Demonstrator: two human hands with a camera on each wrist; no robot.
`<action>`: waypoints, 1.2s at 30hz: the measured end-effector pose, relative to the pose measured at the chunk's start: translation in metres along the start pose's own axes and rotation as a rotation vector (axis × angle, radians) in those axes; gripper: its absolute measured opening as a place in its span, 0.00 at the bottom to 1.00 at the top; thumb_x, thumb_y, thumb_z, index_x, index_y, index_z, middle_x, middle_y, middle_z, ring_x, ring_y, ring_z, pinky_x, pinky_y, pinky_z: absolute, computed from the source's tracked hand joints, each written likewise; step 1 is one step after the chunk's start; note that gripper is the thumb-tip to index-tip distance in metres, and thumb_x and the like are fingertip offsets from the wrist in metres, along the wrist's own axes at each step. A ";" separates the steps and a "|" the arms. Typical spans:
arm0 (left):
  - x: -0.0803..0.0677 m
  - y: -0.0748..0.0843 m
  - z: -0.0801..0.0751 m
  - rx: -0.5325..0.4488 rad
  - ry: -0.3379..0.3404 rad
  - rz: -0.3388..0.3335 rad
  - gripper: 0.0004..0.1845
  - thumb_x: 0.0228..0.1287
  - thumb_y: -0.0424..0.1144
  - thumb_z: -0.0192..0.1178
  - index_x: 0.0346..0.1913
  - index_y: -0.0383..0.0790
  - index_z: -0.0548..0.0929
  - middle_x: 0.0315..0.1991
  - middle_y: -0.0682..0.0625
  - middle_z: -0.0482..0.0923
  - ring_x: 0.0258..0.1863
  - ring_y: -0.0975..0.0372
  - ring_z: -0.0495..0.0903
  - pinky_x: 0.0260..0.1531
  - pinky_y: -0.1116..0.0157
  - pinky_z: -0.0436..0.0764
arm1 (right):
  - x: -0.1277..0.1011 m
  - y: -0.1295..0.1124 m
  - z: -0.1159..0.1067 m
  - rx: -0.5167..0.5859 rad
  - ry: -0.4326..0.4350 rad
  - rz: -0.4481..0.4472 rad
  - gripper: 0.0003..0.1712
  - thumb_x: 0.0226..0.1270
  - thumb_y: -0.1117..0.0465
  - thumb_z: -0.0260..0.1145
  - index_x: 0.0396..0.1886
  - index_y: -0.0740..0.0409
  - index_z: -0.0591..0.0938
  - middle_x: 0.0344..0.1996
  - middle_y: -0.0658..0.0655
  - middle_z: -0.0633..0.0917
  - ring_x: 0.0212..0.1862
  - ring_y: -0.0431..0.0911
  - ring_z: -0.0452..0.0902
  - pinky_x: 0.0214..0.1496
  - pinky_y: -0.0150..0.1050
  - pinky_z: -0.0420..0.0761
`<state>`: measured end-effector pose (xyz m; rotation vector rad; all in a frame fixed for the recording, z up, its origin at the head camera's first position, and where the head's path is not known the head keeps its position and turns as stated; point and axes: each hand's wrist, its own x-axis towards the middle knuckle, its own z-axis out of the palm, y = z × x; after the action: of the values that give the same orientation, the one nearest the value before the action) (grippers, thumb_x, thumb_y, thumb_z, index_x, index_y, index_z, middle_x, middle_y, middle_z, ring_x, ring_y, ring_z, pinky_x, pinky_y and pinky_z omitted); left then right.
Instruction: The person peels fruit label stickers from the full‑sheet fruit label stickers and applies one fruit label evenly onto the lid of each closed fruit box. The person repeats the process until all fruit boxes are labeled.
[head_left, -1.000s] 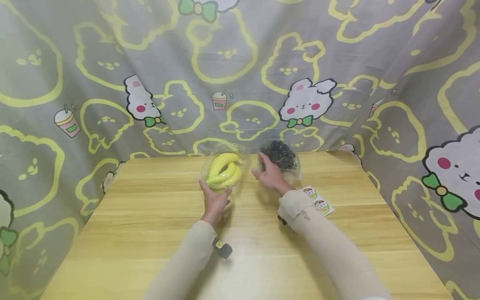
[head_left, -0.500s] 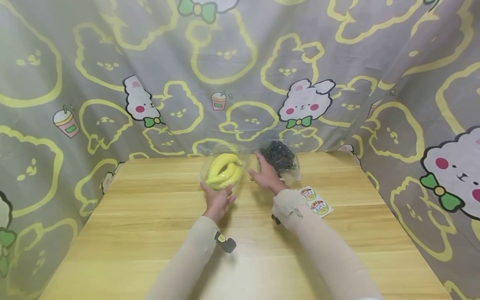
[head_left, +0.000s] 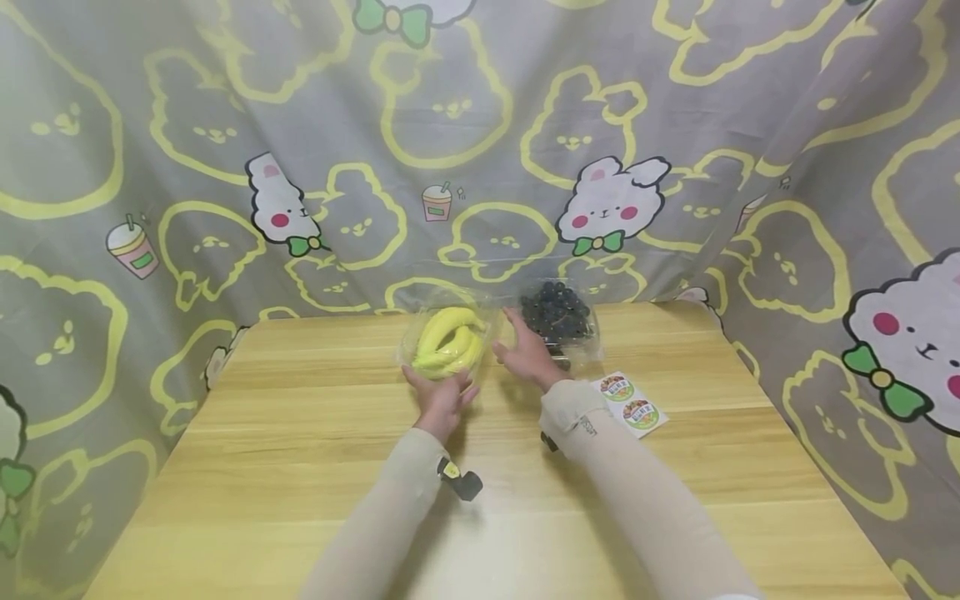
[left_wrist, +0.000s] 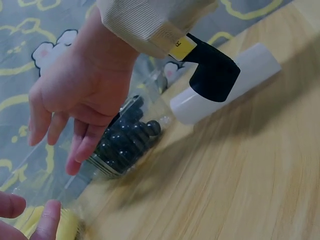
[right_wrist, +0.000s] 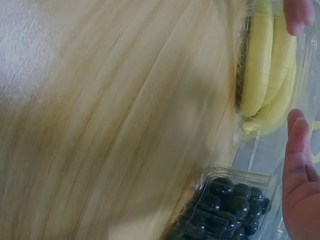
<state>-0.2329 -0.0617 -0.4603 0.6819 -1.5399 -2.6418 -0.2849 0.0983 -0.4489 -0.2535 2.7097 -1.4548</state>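
Observation:
Yellow bananas (head_left: 450, 340) lie in a clear plastic box (head_left: 411, 332) with its lid raised, at the back of the table. My left hand (head_left: 441, 400) is at the front edge of this box, thumb and fingers spread; whether it touches the box I cannot tell. My right hand (head_left: 527, 357) hovers between the two boxes, its fingers extended and holding nothing. To its right, dark grapes (head_left: 557, 312) fill a second clear box (head_left: 592, 348), whose lid also looks raised. In the right wrist view the fingers (right_wrist: 297, 135) extend near the bananas (right_wrist: 260, 60).
A sheet of round fruit stickers (head_left: 633, 406) lies on the wooden table (head_left: 300, 467), right of my right wrist; in the left wrist view a white roll (left_wrist: 250, 75) shows. Behind the boxes hangs a patterned curtain (head_left: 360, 108).
My right hand has shifted left, away from the grapes and towards the bananas. The left hand has slid slightly right along the front of the banana box. Both boxes stay in place.

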 end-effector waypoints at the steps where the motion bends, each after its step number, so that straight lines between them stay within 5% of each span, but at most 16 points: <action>1: 0.000 0.000 0.001 -0.003 0.005 0.002 0.67 0.55 0.14 0.56 0.71 0.64 0.16 0.68 0.25 0.50 0.51 0.41 0.77 0.49 0.52 0.81 | 0.000 0.000 0.000 -0.001 0.002 -0.002 0.44 0.69 0.56 0.61 0.78 0.46 0.50 0.73 0.60 0.61 0.37 0.46 0.84 0.68 0.57 0.62; 9: -0.001 0.000 0.003 0.004 0.021 -0.003 0.68 0.53 0.12 0.56 0.71 0.63 0.17 0.68 0.25 0.50 0.40 0.50 0.81 0.48 0.52 0.81 | 0.000 0.001 0.001 -0.028 0.021 -0.012 0.43 0.69 0.55 0.61 0.78 0.46 0.51 0.73 0.59 0.59 0.39 0.48 0.84 0.70 0.55 0.61; 20: 0.001 -0.002 -0.002 0.015 0.034 0.015 0.67 0.51 0.11 0.55 0.73 0.61 0.19 0.65 0.27 0.56 0.44 0.47 0.80 0.48 0.53 0.81 | -0.002 0.002 0.001 -0.021 0.008 -0.013 0.44 0.69 0.54 0.61 0.78 0.45 0.50 0.74 0.59 0.58 0.36 0.46 0.85 0.70 0.56 0.59; 29: -0.004 0.005 -0.009 0.028 0.052 0.002 0.67 0.49 0.10 0.55 0.74 0.60 0.22 0.64 0.28 0.57 0.38 0.51 0.81 0.47 0.51 0.81 | -0.002 0.003 0.003 -0.002 0.027 -0.042 0.43 0.68 0.57 0.63 0.77 0.51 0.53 0.70 0.62 0.64 0.59 0.60 0.73 0.69 0.57 0.60; 32: -0.004 0.007 -0.012 0.035 0.055 -0.003 0.68 0.47 0.10 0.56 0.74 0.60 0.24 0.62 0.30 0.59 0.36 0.53 0.80 0.48 0.52 0.81 | -0.002 0.002 0.005 0.006 0.027 -0.041 0.42 0.68 0.57 0.63 0.76 0.52 0.54 0.69 0.63 0.65 0.55 0.60 0.76 0.69 0.57 0.60; 36: -0.004 0.009 -0.016 0.049 0.055 -0.008 0.66 0.47 0.11 0.56 0.75 0.59 0.25 0.60 0.31 0.60 0.36 0.54 0.80 0.49 0.52 0.81 | -0.003 0.000 0.005 -0.009 0.030 -0.029 0.41 0.67 0.56 0.63 0.76 0.51 0.55 0.69 0.62 0.66 0.62 0.60 0.69 0.69 0.58 0.60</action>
<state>-0.2252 -0.0788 -0.4576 0.7577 -1.5951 -2.5761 -0.2811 0.0944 -0.4521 -0.2738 2.7485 -1.4658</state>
